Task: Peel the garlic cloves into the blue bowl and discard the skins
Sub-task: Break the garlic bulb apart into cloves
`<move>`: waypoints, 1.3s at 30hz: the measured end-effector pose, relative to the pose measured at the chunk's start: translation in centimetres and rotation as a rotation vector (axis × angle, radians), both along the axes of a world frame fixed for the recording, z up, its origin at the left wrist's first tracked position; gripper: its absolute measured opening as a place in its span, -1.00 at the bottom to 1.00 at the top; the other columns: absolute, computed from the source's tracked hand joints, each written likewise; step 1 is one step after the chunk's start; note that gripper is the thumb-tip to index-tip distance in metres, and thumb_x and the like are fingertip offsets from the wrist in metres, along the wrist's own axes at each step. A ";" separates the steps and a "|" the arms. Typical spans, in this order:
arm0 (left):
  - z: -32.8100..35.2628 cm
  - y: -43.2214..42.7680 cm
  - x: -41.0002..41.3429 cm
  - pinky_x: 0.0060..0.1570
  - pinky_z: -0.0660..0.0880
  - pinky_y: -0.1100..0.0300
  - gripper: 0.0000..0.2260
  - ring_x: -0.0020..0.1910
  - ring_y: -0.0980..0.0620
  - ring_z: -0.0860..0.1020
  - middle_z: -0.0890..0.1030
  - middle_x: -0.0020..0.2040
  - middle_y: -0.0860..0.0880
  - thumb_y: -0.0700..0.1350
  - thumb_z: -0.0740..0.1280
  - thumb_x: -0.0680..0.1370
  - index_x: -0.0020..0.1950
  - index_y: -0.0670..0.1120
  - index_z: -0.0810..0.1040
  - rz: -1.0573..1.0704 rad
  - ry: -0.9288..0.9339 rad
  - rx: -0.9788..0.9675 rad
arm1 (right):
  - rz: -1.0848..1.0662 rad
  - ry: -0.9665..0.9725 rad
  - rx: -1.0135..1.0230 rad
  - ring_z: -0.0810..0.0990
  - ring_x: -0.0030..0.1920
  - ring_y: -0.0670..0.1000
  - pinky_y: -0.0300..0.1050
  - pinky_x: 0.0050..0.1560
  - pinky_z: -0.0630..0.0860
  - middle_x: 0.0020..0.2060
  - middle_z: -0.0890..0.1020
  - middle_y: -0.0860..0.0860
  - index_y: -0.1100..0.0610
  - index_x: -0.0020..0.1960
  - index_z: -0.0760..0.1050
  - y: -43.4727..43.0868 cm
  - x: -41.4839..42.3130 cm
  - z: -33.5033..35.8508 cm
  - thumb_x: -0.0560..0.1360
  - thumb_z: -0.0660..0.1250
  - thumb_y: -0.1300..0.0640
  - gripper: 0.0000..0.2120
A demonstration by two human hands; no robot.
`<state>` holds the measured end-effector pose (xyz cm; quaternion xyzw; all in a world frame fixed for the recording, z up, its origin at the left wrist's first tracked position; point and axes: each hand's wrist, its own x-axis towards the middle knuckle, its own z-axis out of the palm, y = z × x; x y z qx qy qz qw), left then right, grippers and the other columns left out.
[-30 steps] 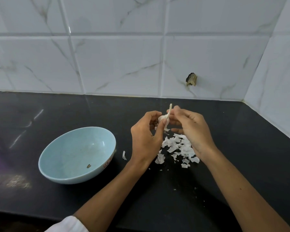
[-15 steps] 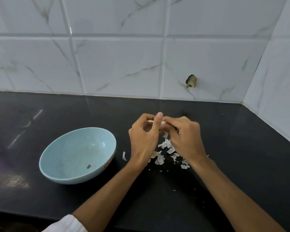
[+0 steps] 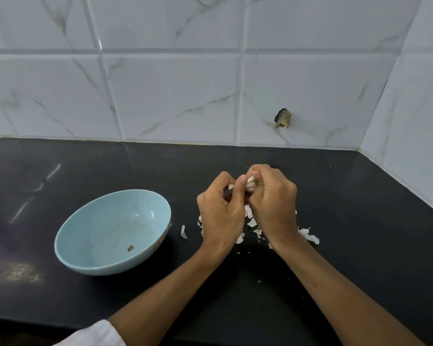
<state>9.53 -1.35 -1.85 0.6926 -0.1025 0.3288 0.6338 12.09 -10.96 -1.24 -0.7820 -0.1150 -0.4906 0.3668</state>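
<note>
My left hand (image 3: 221, 211) and my right hand (image 3: 273, 201) meet above the black counter (image 3: 348, 221), fingers curled round a pale garlic piece (image 3: 250, 182) that shows only between the fingertips. Most of the garlic is hidden by the fingers. Under and around the hands lies a scatter of white garlic skins (image 3: 309, 236). A light blue bowl (image 3: 90, 264) stands to the left of the hands, holding only a small brown speck (image 3: 130, 248).
A single skin flake (image 3: 183, 232) lies between the bowl and my left hand. White marble-look tiles form the back wall, with a broken hole (image 3: 283, 118) in one tile. A tiled side wall (image 3: 415, 136) closes the right corner.
Both hands dropped lower toward the counter and drew closer together. The thin white stem that stuck up between the fingers a second ago no longer shows.
</note>
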 end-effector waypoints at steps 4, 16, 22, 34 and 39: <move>0.2 1.0 1.1 -0.30 0.62 -0.06 -0.70 -0.33 0.01 0.64 0.63 -0.32 -0.04 -0.09 0.36 0.65 -0.22 -0.18 0.45 0.028 0.032 0.082 | 0.200 0.335 0.254 0.56 -0.31 -0.21 -0.40 -0.27 0.39 -0.30 0.63 -0.11 0.14 -0.09 0.63 -0.2 -1.0 1.1 0.70 0.18 0.17 -0.70; 1.9 3.1 1.9 -0.15 0.61 -0.13 -0.75 -0.23 -0.07 0.67 0.70 -0.25 0.02 -0.03 0.33 0.67 -0.16 -0.12 0.51 0.130 0.002 -0.008 | 0.323 0.756 0.114 0.66 -0.28 -0.24 -0.37 -0.15 0.54 -0.27 0.71 -0.17 -0.03 -0.03 0.73 -1.1 -1.1 0.2 0.52 0.48 -0.01 -0.92; 1.9 3.2 1.8 -0.20 0.57 0.19 -0.78 -0.26 0.05 0.65 0.68 -0.27 0.01 -0.02 0.30 0.68 -0.09 -0.12 0.52 0.087 0.038 -0.010 | 0.236 0.536 0.272 0.62 -0.31 -0.10 -0.27 -0.25 0.51 -0.24 0.71 -0.15 -0.03 0.01 0.70 -0.4 -1.2 1.2 0.68 0.16 -0.11 -0.65; 1.3 2.9 2.0 -0.19 0.45 0.34 -0.83 -0.18 0.08 0.52 0.52 -0.11 0.02 -0.04 0.33 0.66 -0.13 -0.01 0.52 0.039 -0.028 0.184 | 0.456 0.382 0.061 0.71 -0.18 -0.11 -0.10 -0.11 0.62 -0.20 0.75 -0.09 0.00 0.11 0.71 -0.5 -1.6 1.4 0.60 0.34 -0.06 -0.77; 1.0 2.7 1.7 -0.34 0.37 0.29 -0.49 -0.44 0.18 0.41 0.44 -0.45 -0.04 0.13 0.26 0.67 -0.30 -0.25 0.42 -0.046 0.132 0.131 | 0.405 0.097 -0.087 0.67 -0.08 -0.23 -0.30 -0.07 0.58 -0.07 0.72 -0.15 0.06 0.13 0.70 -0.2 -1.5 0.5 0.53 0.46 0.27 -0.78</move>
